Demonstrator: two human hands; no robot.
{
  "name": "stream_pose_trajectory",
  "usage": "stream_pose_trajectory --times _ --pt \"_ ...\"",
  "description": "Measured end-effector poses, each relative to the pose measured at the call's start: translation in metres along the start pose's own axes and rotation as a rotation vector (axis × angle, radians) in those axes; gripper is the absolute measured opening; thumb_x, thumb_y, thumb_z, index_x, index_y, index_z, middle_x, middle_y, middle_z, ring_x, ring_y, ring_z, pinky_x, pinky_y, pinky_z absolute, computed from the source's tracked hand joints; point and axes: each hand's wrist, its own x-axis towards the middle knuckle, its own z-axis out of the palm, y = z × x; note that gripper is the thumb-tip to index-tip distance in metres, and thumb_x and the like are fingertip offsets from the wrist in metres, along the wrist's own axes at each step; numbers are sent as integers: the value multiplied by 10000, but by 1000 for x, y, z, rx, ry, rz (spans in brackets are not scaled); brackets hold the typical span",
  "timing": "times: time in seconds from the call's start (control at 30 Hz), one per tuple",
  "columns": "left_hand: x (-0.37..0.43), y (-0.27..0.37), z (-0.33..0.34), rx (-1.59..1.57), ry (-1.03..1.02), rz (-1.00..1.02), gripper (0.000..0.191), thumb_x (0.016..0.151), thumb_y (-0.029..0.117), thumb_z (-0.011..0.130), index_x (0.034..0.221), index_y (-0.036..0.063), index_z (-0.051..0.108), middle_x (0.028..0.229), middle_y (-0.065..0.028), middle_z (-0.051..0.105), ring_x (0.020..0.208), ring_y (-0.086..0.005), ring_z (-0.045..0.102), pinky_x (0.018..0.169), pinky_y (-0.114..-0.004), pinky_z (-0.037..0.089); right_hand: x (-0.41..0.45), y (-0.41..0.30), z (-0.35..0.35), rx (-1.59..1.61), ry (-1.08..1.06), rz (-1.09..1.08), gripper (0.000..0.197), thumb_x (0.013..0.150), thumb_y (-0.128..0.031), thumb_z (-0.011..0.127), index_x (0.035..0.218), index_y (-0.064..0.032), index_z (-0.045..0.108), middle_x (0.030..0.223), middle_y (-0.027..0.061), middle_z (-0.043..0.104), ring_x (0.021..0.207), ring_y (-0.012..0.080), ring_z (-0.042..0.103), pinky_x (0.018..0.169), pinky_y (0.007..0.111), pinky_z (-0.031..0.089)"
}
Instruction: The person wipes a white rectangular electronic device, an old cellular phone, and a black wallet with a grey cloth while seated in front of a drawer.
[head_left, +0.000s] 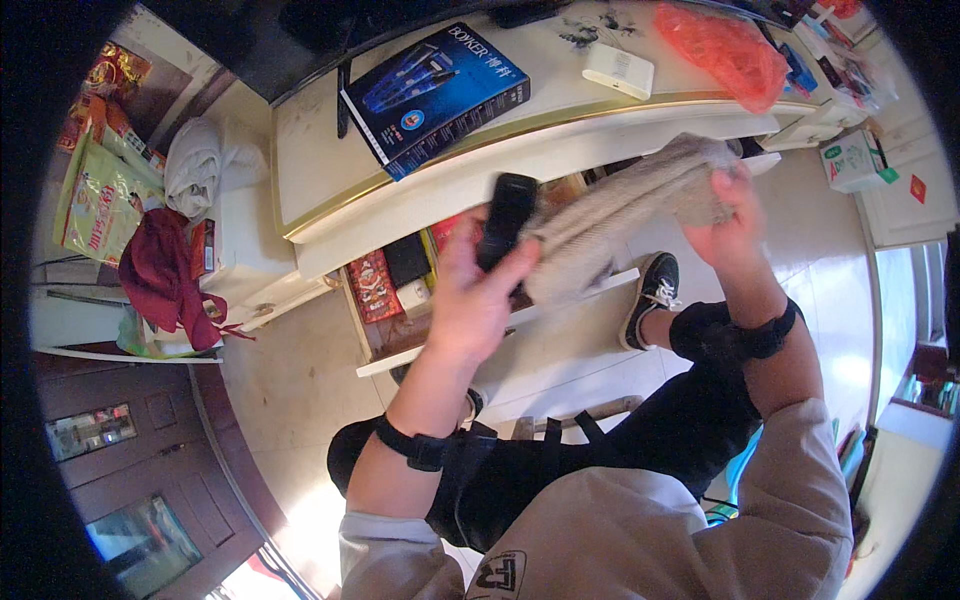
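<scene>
My left hand (476, 292) grips a black handheld object (508, 217), its exact kind unclear, and touches the near end of a beige ribbed cloth (622, 202). The cloth's far end is held in my right hand (724, 217), which is blurred. Both hands are above an open drawer (390, 352) of a white cabinet. Inside the drawer lie a red patterned packet (373, 285), a dark flat item (406, 259) and a small white item (413, 295). The cloth hides part of the drawer.
On the cabinet top (315, 165) lie a blue shaver box (442, 94), a white box-shaped device (619, 71) and a red plastic bag (724, 56). At left are a dark red cloth (161, 270), a white bundle (193, 165) and a yellow-green package (105, 199). A carton (851, 161) stands at right.
</scene>
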Motion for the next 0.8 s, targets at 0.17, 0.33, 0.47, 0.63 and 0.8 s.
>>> stream_pose_trajectory --times 0.17,0.33,0.47,0.63,0.8 --pt "6 -10 10 43 -39 -36 246 983 185 615 1148 22 534 935 -36 622 816 -137 633 713 -272 506 0 10 -5 -156 148 -194 444 773 20 700 1205 -4 599 1178 142 634 1136 286 606 990 384 473" --pt "10 -5 -4 -125 32 -61 209 1005 128 549 1179 17 513 1109 -122 652 921 -214 686 810 -324 564 -3 0 30 -305 6 -164 377 810 -8 743 1155 3 590 1152 83 618 1079 154 585 940 315 476" --pt "7 0 2 -93 -37 -47 308 985 39 537 1287 28 476 1108 -117 651 956 -217 683 830 -328 570 -1 3 46 -417 -154 35 345 846 -36 731 1156 1 584 1057 24 627 968 79 558 858 266 486" --pt "2 1 5 -11 -153 -30 403 975 -6 524 1367 37 439 1136 -117 641 954 -193 676 842 -331 576 -6 5 66 -228 -258 152 255 914 -94 683 1135 13 614 965 2 642 891 49 561 787 245 487" --pt "0 1 5 14 -151 -12 402 972 5 540 1364 31 451 1131 -107 637 941 -162 666 815 -313 578 -4 7 70 -14 -223 178 394 853 -50 707 1213 28 568 1056 24 640 961 76 585 854 243 484"
